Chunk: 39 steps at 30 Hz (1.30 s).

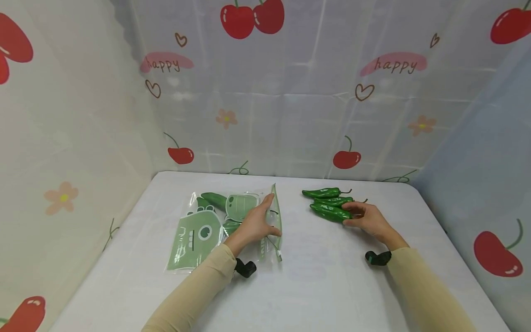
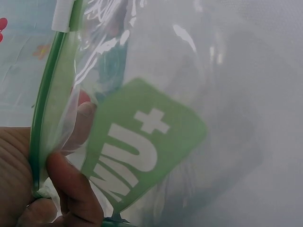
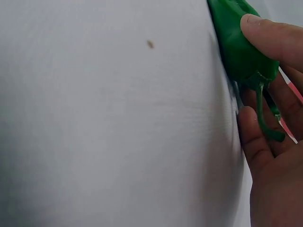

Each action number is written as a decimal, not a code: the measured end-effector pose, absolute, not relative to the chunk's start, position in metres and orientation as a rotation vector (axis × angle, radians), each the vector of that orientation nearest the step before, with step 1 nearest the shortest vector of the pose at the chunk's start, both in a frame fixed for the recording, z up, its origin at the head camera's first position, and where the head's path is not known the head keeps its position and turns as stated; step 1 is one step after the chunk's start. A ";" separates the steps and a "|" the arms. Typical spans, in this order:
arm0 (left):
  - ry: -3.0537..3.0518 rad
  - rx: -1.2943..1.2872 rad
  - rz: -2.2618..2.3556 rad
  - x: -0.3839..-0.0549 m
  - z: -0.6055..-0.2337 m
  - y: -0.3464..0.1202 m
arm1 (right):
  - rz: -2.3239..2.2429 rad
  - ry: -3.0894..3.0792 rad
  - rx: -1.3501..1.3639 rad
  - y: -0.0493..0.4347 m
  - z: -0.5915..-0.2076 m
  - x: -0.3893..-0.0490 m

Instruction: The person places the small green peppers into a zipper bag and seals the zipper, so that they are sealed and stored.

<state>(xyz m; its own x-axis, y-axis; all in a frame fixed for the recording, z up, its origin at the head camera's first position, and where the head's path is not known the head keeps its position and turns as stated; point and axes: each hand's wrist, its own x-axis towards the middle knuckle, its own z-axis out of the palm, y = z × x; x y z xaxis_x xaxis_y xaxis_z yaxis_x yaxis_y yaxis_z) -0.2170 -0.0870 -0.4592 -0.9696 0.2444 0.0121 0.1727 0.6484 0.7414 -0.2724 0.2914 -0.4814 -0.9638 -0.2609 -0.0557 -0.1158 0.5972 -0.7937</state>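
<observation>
On the left half of the table lies a clear zip bag with a green cartoon print and a green zip edge. Green peppers show through its plastic. My left hand grips the bag by its zip end; in the left wrist view, fingers curl at the green edge. To the right, several glossy green chili peppers lie side by side. My right hand holds the nearest chili pepper at its stem end. In the right wrist view, the thumb presses on it, and the other fingers lie beside its stem.
The white tabletop carries the bag and the loose peppers. Behind it hangs a pale curtain printed with cherries, hearts and flowers, with more printed sheeting at both sides. A white zip slider sits at the near end of the bag's edge.
</observation>
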 end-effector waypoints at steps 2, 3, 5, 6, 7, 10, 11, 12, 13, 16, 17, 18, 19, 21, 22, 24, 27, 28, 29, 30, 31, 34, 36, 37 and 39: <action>2.771 0.347 1.232 -0.216 -0.459 -0.087 | -1.278 2.675 -0.320 0.292 -0.483 -0.272; 2.771 0.345 1.230 -0.216 -0.458 -0.087 | -1.263 2.685 -0.326 0.292 -0.484 -0.271; 2.770 0.346 1.229 -0.216 -0.458 -0.087 | -1.242 2.698 -0.339 0.293 -0.486 -0.270; 2.770 0.345 1.228 -0.215 -0.458 -0.086 | -1.242 2.701 -0.345 0.293 -0.486 -0.270; 2.770 0.344 1.227 -0.215 -0.458 -0.086 | -1.245 2.700 -0.354 0.294 -0.486 -0.270; 2.772 0.345 1.227 -0.214 -0.457 -0.086 | -1.255 2.699 -0.370 0.294 -0.487 -0.268; 2.772 0.346 1.228 -0.214 -0.457 -0.085 | -1.252 2.702 -0.374 0.294 -0.487 -0.268; 2.773 0.345 1.230 -0.214 -0.457 -0.085 | -1.256 2.702 -0.374 0.294 -0.487 -0.268; 2.773 0.345 1.233 -0.213 -0.456 -0.085 | -1.254 2.704 -0.376 0.294 -0.487 -0.268; 2.770 0.346 1.241 -0.213 -0.456 -0.085 | -1.242 2.719 -0.375 0.294 -0.488 -0.268; 2.771 0.346 1.243 -0.213 -0.456 -0.084 | -1.238 2.727 -0.373 0.294 -0.488 -0.268; 2.770 0.345 1.246 -0.213 -0.456 -0.084 | -1.237 2.734 -0.370 0.294 -0.489 -0.267; 2.770 0.345 1.246 -0.213 -0.456 -0.084 | -1.232 2.741 -0.366 0.293 -0.489 -0.267; 2.768 0.346 1.246 -0.212 -0.456 -0.084 | -1.223 2.753 -0.353 0.293 -0.491 -0.267; 2.768 0.347 1.244 -0.212 -0.456 -0.084 | -1.221 2.756 -0.342 0.292 -0.491 -0.267; 2.764 0.350 1.246 -0.212 -0.456 -0.084 | -1.224 2.756 -0.306 0.292 -0.492 -0.266; 2.756 0.354 1.251 -0.211 -0.456 -0.082 | -1.248 2.743 -0.268 0.294 -0.493 -0.264; 2.757 0.354 1.250 -0.212 -0.456 -0.081 | -1.260 2.741 -0.260 0.295 -0.493 -0.264; 2.754 0.352 1.252 -0.212 -0.456 -0.080 | -1.280 2.737 -0.259 0.295 -0.493 -0.263; 2.752 0.348 1.250 -0.212 -0.456 -0.080 | -1.302 2.733 -0.263 0.296 -0.493 -0.262; 2.752 0.344 1.248 -0.212 -0.456 -0.080 | -1.323 2.730 -0.268 0.296 -0.494 -0.262; 2.748 0.335 1.244 -0.212 -0.456 -0.079 | -1.398 2.717 -0.269 0.296 -0.496 -0.259; 2.743 0.332 1.250 -0.212 -0.456 -0.080 | -1.445 2.702 -0.262 0.295 -0.496 -0.257; 2.743 0.330 1.250 -0.212 -0.455 -0.080 | -1.466 2.692 -0.258 0.294 -0.496 -0.256; 2.744 0.333 1.247 -0.212 -0.455 -0.079 | -1.501 2.668 -0.246 0.293 -0.494 -0.254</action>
